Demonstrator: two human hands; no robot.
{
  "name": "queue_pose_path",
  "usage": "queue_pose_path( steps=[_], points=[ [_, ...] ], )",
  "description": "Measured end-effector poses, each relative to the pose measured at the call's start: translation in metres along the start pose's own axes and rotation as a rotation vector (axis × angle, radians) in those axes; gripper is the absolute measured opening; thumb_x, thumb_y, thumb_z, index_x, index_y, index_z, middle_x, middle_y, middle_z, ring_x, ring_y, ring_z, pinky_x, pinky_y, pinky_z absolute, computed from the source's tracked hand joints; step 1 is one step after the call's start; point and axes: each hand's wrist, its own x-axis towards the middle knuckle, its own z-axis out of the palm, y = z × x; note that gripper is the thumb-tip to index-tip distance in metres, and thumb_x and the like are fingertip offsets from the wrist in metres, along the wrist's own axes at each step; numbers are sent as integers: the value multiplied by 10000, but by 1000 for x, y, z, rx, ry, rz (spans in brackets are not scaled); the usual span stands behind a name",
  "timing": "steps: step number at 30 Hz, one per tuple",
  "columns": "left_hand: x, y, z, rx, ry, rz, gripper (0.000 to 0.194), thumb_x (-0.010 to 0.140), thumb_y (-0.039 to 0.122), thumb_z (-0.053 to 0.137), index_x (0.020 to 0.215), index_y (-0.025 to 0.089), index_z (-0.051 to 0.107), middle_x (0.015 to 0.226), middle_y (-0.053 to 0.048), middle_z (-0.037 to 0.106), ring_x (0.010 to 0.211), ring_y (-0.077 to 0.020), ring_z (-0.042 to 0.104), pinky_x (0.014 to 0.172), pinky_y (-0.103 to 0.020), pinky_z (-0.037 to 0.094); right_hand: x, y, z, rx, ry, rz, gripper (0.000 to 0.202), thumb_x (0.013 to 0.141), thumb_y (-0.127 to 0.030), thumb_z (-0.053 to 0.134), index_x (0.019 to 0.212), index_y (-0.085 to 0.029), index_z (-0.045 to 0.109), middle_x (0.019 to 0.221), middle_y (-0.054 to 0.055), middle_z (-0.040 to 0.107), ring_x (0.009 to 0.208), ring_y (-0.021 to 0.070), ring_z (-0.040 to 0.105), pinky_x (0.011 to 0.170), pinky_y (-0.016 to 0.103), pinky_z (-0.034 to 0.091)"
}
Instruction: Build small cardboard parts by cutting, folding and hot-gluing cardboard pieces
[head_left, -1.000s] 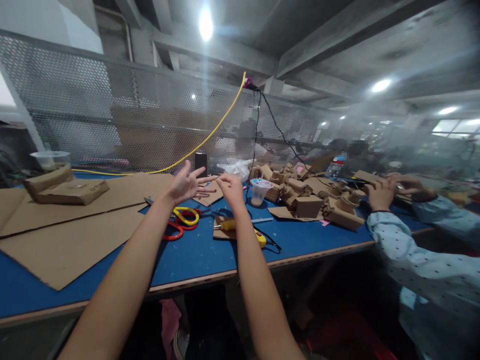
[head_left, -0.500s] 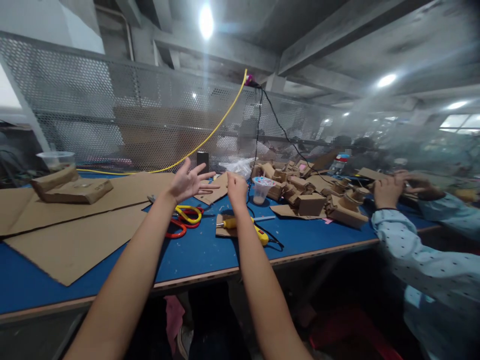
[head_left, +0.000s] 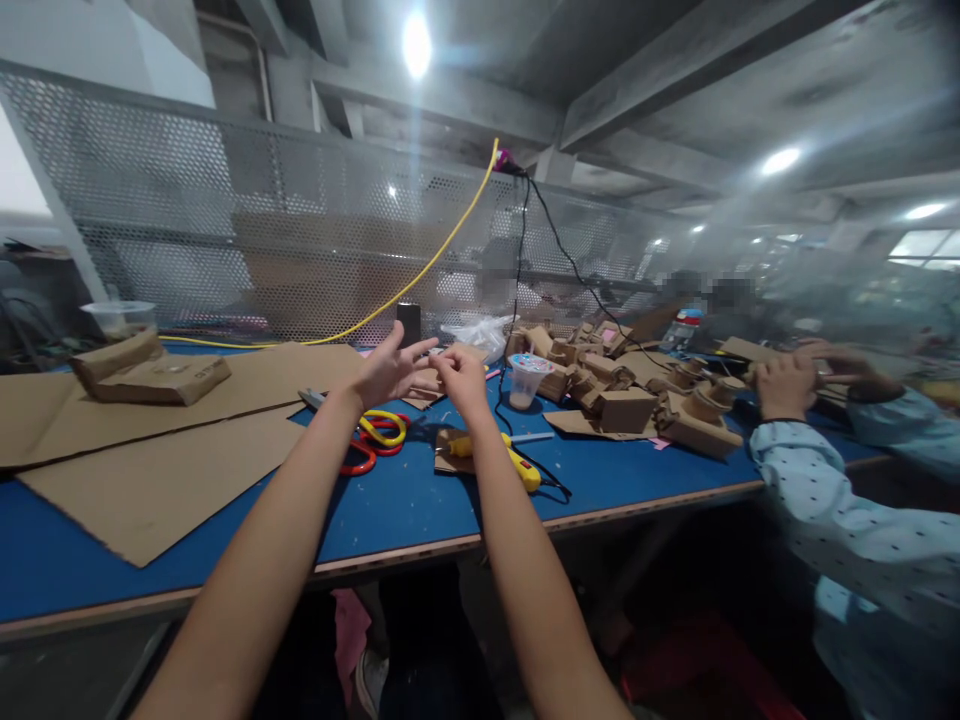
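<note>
My left hand [head_left: 391, 372] is raised over the table, palm turned inward with its fingers spread, and nothing shows in it. Right beside its fingertips, my right hand [head_left: 463, 380] is closed in a pinch. Whatever it may hold is hidden or too small to see. Below my left wrist lie scissors [head_left: 386, 430] with red and yellow handles. A yellow glue gun [head_left: 523, 470] rests under my right forearm, its nozzle end over a small cardboard piece [head_left: 448, 455]. A flat cardboard piece [head_left: 427, 397] lies behind my hands, partly covered by them.
Large cardboard sheets [head_left: 172, 480] and a folded cardboard form [head_left: 176, 380] cover the left. A plastic cup [head_left: 525, 380] stands near piled cardboard parts [head_left: 600, 375]. A co-worker's hands [head_left: 787, 385] work at the right. Black cords [head_left: 559, 240] hang behind.
My right hand has moved left and pinched up against my left hand's fingers. My left hand has shifted slightly right, its fingers still spread.
</note>
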Motion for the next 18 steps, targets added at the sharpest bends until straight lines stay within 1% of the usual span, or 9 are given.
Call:
queue_pose_path(
  steps=[3, 5, 7, 10, 12, 13, 14, 16, 18],
  points=[
    [0, -1, 1, 28, 5, -6, 792, 949, 670, 80, 1582, 195, 108, 1489, -223, 456, 782, -234, 718, 736, -376, 525, 3, 5, 2, 15, -56, 16, 292, 957, -354, 603, 1173, -158, 614, 1133, 69, 657, 931, 189, 665, 794, 384, 579],
    [0, -1, 3, 59, 22, -9, 797, 946, 682, 90, 1578, 199, 137, 1461, -232, 484, 811, -246, 723, 737, -388, 532, 5, 7, 4, 26, -73, 22, 305, 955, -351, 605, 1195, -163, 606, 1163, 76, 648, 957, 196, 662, 810, 396, 577],
    [-1, 0, 5, 111, 64, -6, 767, 959, 670, 143, 1565, 204, 207, 1415, -235, 533, 868, -267, 726, 748, -404, 538, 6, 7, 4, 36, -75, 26, 308, 956, -350, 605, 1200, -163, 603, 1166, 76, 647, 958, 197, 662, 809, 395, 578],
    [-9, 9, -3, 233, 211, 37, 657, 966, 589, 408, 1492, 196, 395, 1310, -219, 625, 960, -286, 716, 811, -415, 535, 5, 6, -2, 15, -33, 16, 298, 956, -351, 605, 1183, -158, 609, 1141, 71, 654, 938, 191, 665, 798, 387, 579],
    [-23, 24, -21, 333, 373, 96, 555, 918, 487, 599, 1369, 168, 545, 1223, -191, 679, 990, -275, 703, 861, -404, 525, 3, 3, -9, -33, 31, 14, 265, 955, -357, 606, 1119, -150, 630, 1068, 55, 673, 882, 172, 668, 774, 368, 575],
    [-33, 33, -34, 383, 468, 128, 493, 890, 436, 660, 1290, 153, 604, 1188, -172, 693, 1001, -263, 693, 884, -396, 521, 1, 1, -14, -62, 65, 14, 234, 946, -357, 619, 1036, -143, 650, 979, 36, 686, 819, 156, 667, 748, 350, 569],
    [-46, 44, -48, 432, 573, 158, 432, 887, 406, 673, 1227, 144, 629, 1173, -146, 692, 1010, -248, 681, 900, -402, 522, -1, -2, -17, -88, 92, 12, 218, 923, -355, 646, 914, -138, 666, 850, 13, 688, 732, 144, 657, 712, 331, 556],
    [-76, 63, -82, 521, 788, 187, 333, 915, 338, 644, 1185, 146, 619, 1218, -98, 640, 1060, -234, 638, 912, -447, 536, -5, -10, -22, -124, 130, -6, 293, 861, -354, 684, 647, -156, 646, 587, -12, 631, 578, 156, 619, 636, 313, 512],
    [-108, 77, -113, 588, 959, 200, 354, 924, 342, 627, 1219, 149, 597, 1266, -83, 599, 1106, -272, 609, 921, -464, 536, -9, -19, -22, -143, 151, -37, 375, 850, -355, 638, 516, -189, 608, 474, 1, 590, 523, 181, 601, 601, 313, 472]
  ],
)
